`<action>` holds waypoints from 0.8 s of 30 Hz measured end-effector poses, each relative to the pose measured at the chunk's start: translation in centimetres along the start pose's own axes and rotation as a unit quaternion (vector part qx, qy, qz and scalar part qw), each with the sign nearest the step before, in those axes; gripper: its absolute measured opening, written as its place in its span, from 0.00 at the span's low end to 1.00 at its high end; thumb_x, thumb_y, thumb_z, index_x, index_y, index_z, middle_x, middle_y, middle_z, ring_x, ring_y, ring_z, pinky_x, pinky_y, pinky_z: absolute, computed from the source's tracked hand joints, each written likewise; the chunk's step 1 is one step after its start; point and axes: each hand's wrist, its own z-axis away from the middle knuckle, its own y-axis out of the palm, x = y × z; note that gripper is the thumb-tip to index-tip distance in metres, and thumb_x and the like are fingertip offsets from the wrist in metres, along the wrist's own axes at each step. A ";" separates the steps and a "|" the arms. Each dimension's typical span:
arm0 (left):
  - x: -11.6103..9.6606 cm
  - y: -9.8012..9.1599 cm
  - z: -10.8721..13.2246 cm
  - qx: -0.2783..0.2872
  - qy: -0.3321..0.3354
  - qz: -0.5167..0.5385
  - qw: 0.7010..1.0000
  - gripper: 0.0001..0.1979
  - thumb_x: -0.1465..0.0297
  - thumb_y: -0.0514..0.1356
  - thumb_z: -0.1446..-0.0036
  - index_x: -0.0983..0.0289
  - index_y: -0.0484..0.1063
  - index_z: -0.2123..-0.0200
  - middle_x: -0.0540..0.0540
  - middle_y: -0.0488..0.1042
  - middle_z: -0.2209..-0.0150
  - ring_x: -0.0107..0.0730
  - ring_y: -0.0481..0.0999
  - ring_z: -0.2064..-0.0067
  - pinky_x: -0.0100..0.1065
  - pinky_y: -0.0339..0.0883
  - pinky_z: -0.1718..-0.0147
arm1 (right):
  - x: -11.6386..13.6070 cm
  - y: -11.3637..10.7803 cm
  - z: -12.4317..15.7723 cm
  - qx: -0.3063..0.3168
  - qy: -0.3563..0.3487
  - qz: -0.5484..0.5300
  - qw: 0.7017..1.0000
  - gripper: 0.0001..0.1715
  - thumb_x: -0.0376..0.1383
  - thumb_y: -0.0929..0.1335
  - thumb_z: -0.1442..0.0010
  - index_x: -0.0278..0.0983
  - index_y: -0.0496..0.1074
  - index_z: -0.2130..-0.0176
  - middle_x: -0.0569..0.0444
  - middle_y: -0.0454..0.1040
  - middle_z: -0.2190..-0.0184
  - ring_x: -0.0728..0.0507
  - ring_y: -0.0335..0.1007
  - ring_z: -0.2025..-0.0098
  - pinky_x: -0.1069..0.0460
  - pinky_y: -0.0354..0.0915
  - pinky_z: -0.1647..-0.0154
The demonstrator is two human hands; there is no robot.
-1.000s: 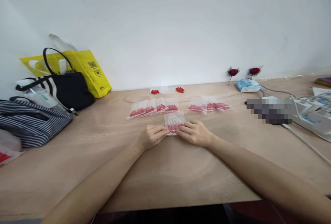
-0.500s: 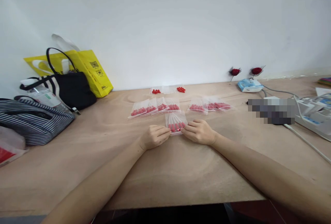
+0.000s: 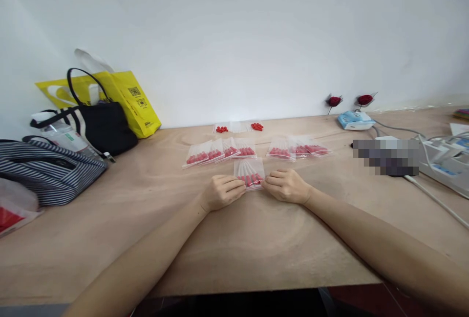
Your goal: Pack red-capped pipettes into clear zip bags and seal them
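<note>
A small clear zip bag (image 3: pixel 249 165) lies on the table in front of me, its zip edge toward me and several red capsules (image 3: pixel 252 179) lined up inside. My left hand (image 3: pixel 223 193) pinches the bag's near left corner. At the near right corner, the fingertips of my right hand (image 3: pixel 287 186) are closed on the same bag's edge. Beyond it on the left is an overlapping row of filled zip bags (image 3: pixel 214 152). Another overlapping group of filled zip bags (image 3: pixel 298 150) lies to the right.
Farther back, loose red capsules (image 3: pixel 257 126) rest on clear plastic by the wall. Bags stand at left: a yellow bag (image 3: pixel 141 107), a black handbag (image 3: pixel 106 126) and a striped pouch (image 3: pixel 62 175). On the right are a blue tissue pack (image 3: pixel 355 120), fabric roses (image 3: pixel 365 99) and cables.
My left fingers have slid slightly right along the bag's zip edge. My right hand has shifted a little to the right. The other bags stay in place.
</note>
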 end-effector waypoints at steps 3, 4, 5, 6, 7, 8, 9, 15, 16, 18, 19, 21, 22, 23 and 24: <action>-0.7 0.7 -0.8 -0.003 -0.008 -0.005 1.000 0.02 0.75 0.57 0.46 0.65 0.70 0.68 0.50 0.76 0.71 0.26 0.76 0.70 0.27 0.70 0.72 | 0.5 0.2 -0.5 -0.003 0.026 -0.025 0.999 0.13 0.32 0.59 0.40 0.34 0.69 0.71 0.57 0.66 0.80 0.52 0.58 0.76 0.54 0.49 0.76; -0.9 0.9 -1.0 -0.003 -0.011 -0.007 1.000 0.03 0.75 0.56 0.46 0.65 0.70 0.68 0.51 0.76 0.70 0.25 0.76 0.70 0.26 0.70 0.71 | 0.6 0.2 -0.7 0.000 0.038 -0.035 0.999 0.13 0.32 0.58 0.40 0.35 0.69 0.71 0.57 0.66 0.80 0.52 0.59 0.76 0.54 0.49 0.76; -1.0 1.1 -1.1 -0.003 -0.013 -0.008 1.000 0.04 0.76 0.55 0.46 0.65 0.70 0.68 0.51 0.76 0.70 0.25 0.76 0.70 0.26 0.69 0.71 | 0.7 0.2 -0.8 0.004 0.049 -0.046 0.998 0.14 0.32 0.58 0.40 0.35 0.69 0.70 0.56 0.67 0.80 0.52 0.59 0.76 0.54 0.50 0.76; -1.2 1.2 -1.3 -0.002 -0.015 -0.010 1.000 0.04 0.76 0.55 0.45 0.66 0.70 0.69 0.52 0.76 0.70 0.25 0.76 0.70 0.26 0.69 0.72 | 0.8 0.2 -0.8 0.007 0.060 -0.057 0.996 0.14 0.32 0.58 0.40 0.35 0.70 0.70 0.56 0.67 0.79 0.52 0.60 0.76 0.55 0.51 0.76; -1.2 1.3 -1.3 -0.001 -0.016 -0.011 1.000 0.04 0.76 0.55 0.45 0.66 0.70 0.69 0.52 0.76 0.70 0.25 0.76 0.70 0.26 0.69 0.72 | 0.8 0.2 -0.8 0.009 0.070 -0.070 0.995 0.14 0.33 0.58 0.40 0.35 0.70 0.69 0.56 0.68 0.79 0.52 0.60 0.76 0.55 0.52 0.76; -1.3 1.4 -1.3 -0.001 -0.017 -0.012 1.000 0.04 0.76 0.55 0.45 0.66 0.70 0.69 0.52 0.76 0.70 0.25 0.76 0.70 0.26 0.69 0.72 | 0.9 0.1 -0.8 0.009 0.078 -0.083 0.993 0.13 0.33 0.58 0.40 0.35 0.70 0.69 0.56 0.69 0.78 0.52 0.61 0.75 0.55 0.53 0.75; -1.3 1.4 -1.3 0.000 -0.017 -0.014 1.000 0.04 0.76 0.55 0.45 0.66 0.70 0.69 0.52 0.76 0.70 0.26 0.76 0.71 0.26 0.69 0.73 | 0.9 0.1 -0.8 0.005 0.084 -0.094 0.992 0.13 0.33 0.59 0.40 0.35 0.70 0.68 0.55 0.69 0.77 0.52 0.62 0.74 0.56 0.54 0.74; -1.2 1.3 -1.5 0.019 -0.017 -0.017 1.000 0.06 0.75 0.54 0.45 0.66 0.69 0.71 0.52 0.75 0.73 0.26 0.75 0.73 0.27 0.68 0.75 | 1.1 -0.2 -0.9 -0.006 0.096 -0.089 0.991 0.13 0.33 0.59 0.41 0.35 0.70 0.71 0.55 0.69 0.79 0.51 0.61 0.74 0.56 0.53 0.75; -1.3 1.2 -1.5 0.025 -0.018 -0.017 0.999 0.06 0.74 0.53 0.45 0.66 0.69 0.71 0.52 0.75 0.74 0.27 0.74 0.73 0.27 0.67 0.75 | 1.1 -0.2 -1.0 -0.004 0.095 -0.085 0.992 0.14 0.33 0.59 0.41 0.35 0.70 0.72 0.55 0.68 0.79 0.51 0.60 0.74 0.55 0.52 0.75; -1.3 1.2 -1.6 0.038 -0.021 -0.017 0.999 0.07 0.74 0.53 0.44 0.67 0.69 0.72 0.52 0.75 0.74 0.27 0.74 0.73 0.27 0.67 0.75 | 1.2 -0.1 -1.1 0.002 0.091 -0.087 0.992 0.15 0.33 0.58 0.41 0.35 0.70 0.72 0.55 0.67 0.80 0.51 0.59 0.75 0.55 0.52 0.75; -1.3 1.1 -1.6 0.041 -0.024 -0.017 0.999 0.07 0.74 0.53 0.44 0.67 0.69 0.72 0.53 0.75 0.73 0.27 0.74 0.73 0.27 0.67 0.75 | 1.2 -0.1 -1.2 0.005 0.090 -0.091 0.992 0.15 0.33 0.58 0.41 0.35 0.70 0.72 0.55 0.67 0.80 0.51 0.59 0.75 0.55 0.52 0.75; -1.2 1.0 -1.5 0.037 -0.030 -0.012 0.999 0.06 0.74 0.53 0.44 0.66 0.69 0.71 0.53 0.75 0.72 0.27 0.74 0.72 0.27 0.68 0.74 | 1.2 -0.1 -1.1 0.011 0.095 -0.105 0.990 0.14 0.33 0.58 0.41 0.35 0.69 0.72 0.55 0.68 0.79 0.51 0.59 0.74 0.55 0.52 0.74; -1.1 0.9 -1.4 0.031 -0.034 -0.008 0.999 0.06 0.74 0.54 0.45 0.66 0.70 0.70 0.52 0.76 0.71 0.27 0.75 0.71 0.27 0.68 0.73 | 1.2 -0.1 -1.0 0.013 0.104 -0.111 0.988 0.13 0.33 0.58 0.41 0.35 0.69 0.71 0.55 0.68 0.79 0.51 0.60 0.74 0.55 0.52 0.74; -1.0 0.8 -1.2 0.026 -0.037 -0.004 0.999 0.05 0.74 0.54 0.45 0.65 0.70 0.69 0.52 0.76 0.70 0.27 0.75 0.70 0.27 0.68 0.72 | 1.1 -0.1 -0.8 0.014 0.115 -0.118 0.986 0.13 0.33 0.59 0.42 0.35 0.69 0.71 0.55 0.68 0.78 0.50 0.60 0.74 0.55 0.52 0.74; -1.0 0.7 -1.1 0.022 -0.040 0.000 0.999 0.05 0.75 0.54 0.45 0.65 0.70 0.69 0.52 0.76 0.69 0.27 0.75 0.69 0.27 0.69 0.71 | 1.0 -0.2 -0.7 0.015 0.128 -0.124 0.984 0.12 0.33 0.59 0.42 0.35 0.69 0.70 0.55 0.69 0.78 0.50 0.60 0.73 0.55 0.52 0.74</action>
